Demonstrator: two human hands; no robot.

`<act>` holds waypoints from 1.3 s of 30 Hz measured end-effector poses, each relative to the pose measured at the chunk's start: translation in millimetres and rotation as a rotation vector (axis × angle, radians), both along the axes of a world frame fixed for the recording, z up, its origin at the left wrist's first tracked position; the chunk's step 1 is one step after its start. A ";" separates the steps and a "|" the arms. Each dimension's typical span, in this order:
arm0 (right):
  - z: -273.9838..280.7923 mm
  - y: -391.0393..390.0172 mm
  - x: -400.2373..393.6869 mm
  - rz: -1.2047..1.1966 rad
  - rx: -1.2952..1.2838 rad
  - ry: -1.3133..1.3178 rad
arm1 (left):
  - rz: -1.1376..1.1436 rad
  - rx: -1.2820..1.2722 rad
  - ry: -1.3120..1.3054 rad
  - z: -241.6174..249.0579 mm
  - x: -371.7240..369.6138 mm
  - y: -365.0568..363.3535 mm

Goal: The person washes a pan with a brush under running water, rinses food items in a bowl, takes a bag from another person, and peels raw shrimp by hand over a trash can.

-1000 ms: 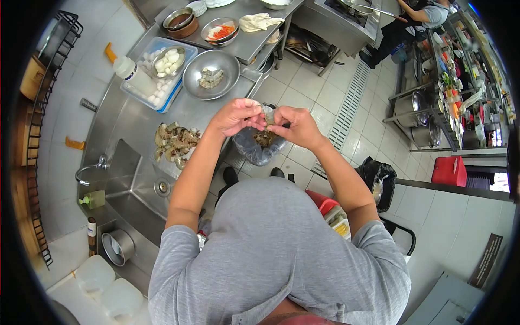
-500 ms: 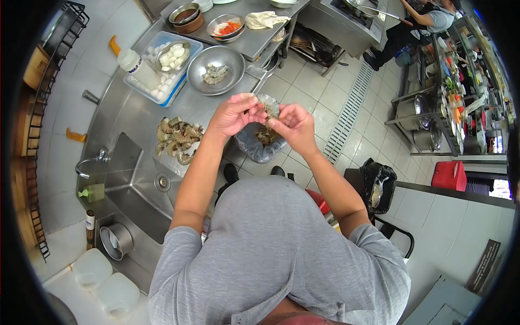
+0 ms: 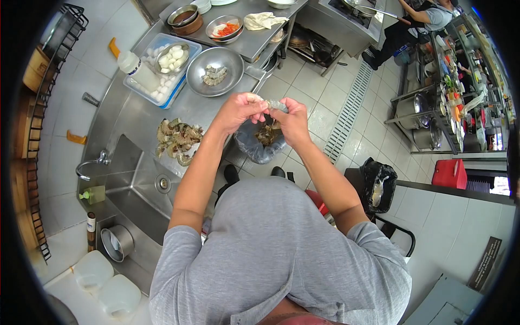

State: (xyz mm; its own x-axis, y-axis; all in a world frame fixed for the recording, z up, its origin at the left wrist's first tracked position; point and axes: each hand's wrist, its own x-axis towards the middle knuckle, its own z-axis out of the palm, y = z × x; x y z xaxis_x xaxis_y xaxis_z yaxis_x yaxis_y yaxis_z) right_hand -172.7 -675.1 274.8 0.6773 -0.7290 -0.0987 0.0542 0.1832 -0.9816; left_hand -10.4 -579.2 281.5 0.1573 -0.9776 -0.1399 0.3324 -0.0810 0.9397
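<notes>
Between my fingers, over a bin with a clear plastic liner [image 3: 259,150], I have a grey shrimp [image 3: 277,105]. My left hand [image 3: 244,112] pinches it at one end, and my right hand [image 3: 293,121] grips the other side. Brown shells [image 3: 266,134] lie inside the lined bin below. To the left, a pile of unpeeled shrimp [image 3: 177,140] rests on the steel counter. Beyond it, several peeled shrimp [image 3: 214,76] sit in a wide metal bowl [image 3: 234,64].
A blue-rimmed tub [image 3: 172,96] holds white round pieces, a small bowl and a plastic bottle [image 3: 135,69]. The sink [image 3: 122,187] lies left. A black-bagged bin [image 3: 383,201] stands right. Another person [image 3: 398,38] is near the stove at the far right.
The shrimp has turned from upright to lying sideways between my hands. My right hand has shifted slightly left, closer to my left hand.
</notes>
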 end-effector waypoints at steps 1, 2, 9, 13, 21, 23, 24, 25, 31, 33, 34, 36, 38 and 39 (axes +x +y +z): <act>-9.6 -1.4 3.1 -0.044 -0.040 0.025 | -0.007 -0.014 0.003 -1.4 -1.3 -1.9; -14.2 -1.2 5.2 -0.053 -0.101 0.105 | -0.015 -0.027 0.006 -4.1 -3.8 -3.7; -46.0 0.7 5.2 -0.146 -0.573 0.421 | 0.014 0.010 -0.001 -17.7 -6.1 -2.9; -56.5 4.2 -7.0 -0.060 -0.562 0.655 | 0.056 0.003 0.121 -15.7 -2.3 -0.7; -76.5 -25.3 -23.5 0.202 -0.672 0.566 | -0.015 -0.001 -0.012 -11.6 9.5 -3.2; -51.7 -29.8 -25.2 0.263 -0.689 0.423 | -0.054 0.021 -0.109 -11.4 8.7 -4.1; -36.0 -30.7 -25.3 0.291 -0.681 0.315 | -0.073 0.032 -0.158 -10.7 8.3 -4.2; -22.9 -30.6 -25.5 0.317 -0.669 0.206 | -0.091 0.047 -0.193 -10.4 7.8 -4.3; 4.6 -38.1 -16.2 0.569 -0.855 0.419 | -0.110 0.123 -0.472 -6.9 2.9 -12.0; -2.9 -39.0 -16.6 0.591 -0.623 0.350 | -0.086 0.189 -0.758 -1.0 5.6 -15.7; -8.4 -38.9 -17.2 0.603 -0.506 0.316 | -0.055 0.132 -0.914 -3.9 4.4 -17.2; -19.4 -41.7 -17.1 0.610 -0.463 0.334 | 0.006 0.018 -1.221 -10.4 -1.5 -19.7; -22.8 -42.4 -18.0 0.599 -0.402 0.350 | 0.027 0.055 -1.275 -10.7 -5.2 -21.8; -19.6 -41.7 -18.3 0.585 -0.364 0.356 | 0.036 0.069 -1.303 -7.1 -6.7 -23.7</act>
